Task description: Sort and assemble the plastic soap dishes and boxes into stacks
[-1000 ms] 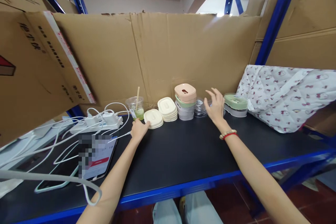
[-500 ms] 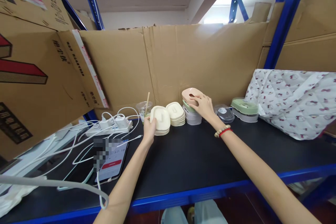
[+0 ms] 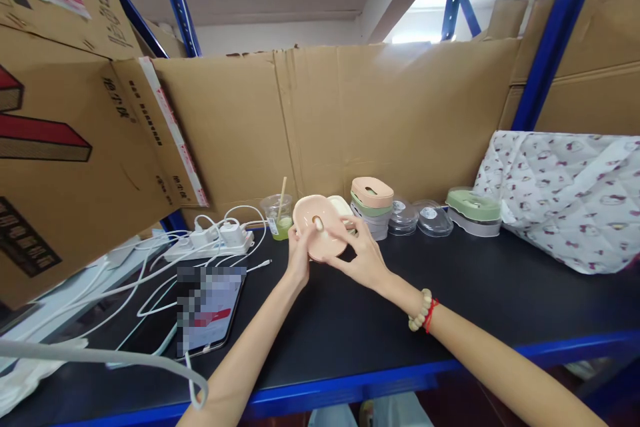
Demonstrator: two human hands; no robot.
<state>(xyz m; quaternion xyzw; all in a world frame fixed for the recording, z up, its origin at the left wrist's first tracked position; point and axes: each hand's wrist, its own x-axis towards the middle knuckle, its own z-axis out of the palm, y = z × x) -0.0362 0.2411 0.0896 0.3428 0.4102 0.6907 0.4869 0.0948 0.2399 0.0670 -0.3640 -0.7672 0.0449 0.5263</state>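
Observation:
In front of me I hold a shallow pink plastic dish (image 3: 313, 208), tilted so its hollow side faces me. A pale cream nub shows at the oval slot in its middle. My left hand (image 3: 299, 257) grips the dish from the left, its thumb across the inside near the slot. My right hand (image 3: 364, 257) pinches the right rim between thumb and fingers. The cream piece seen earlier in my left hand is mostly hidden behind the pink dish. A cream stack (image 3: 341, 205) shows partly behind my right fingers.
Behind stands a stack of similar pieces with a pink top (image 3: 373, 192). Clear round lids (image 3: 434, 219), a green-topped dish (image 3: 473, 204) and a patterned quilted bag (image 3: 565, 200) sit right. To the left are a straw cup (image 3: 280, 227), a power strip (image 3: 233, 247) and a phone (image 3: 215, 310).
My right hand has taken a pink dish off the stack and brought it left, onto the cream piece in my left hand. Another pink dish now tops that stack.

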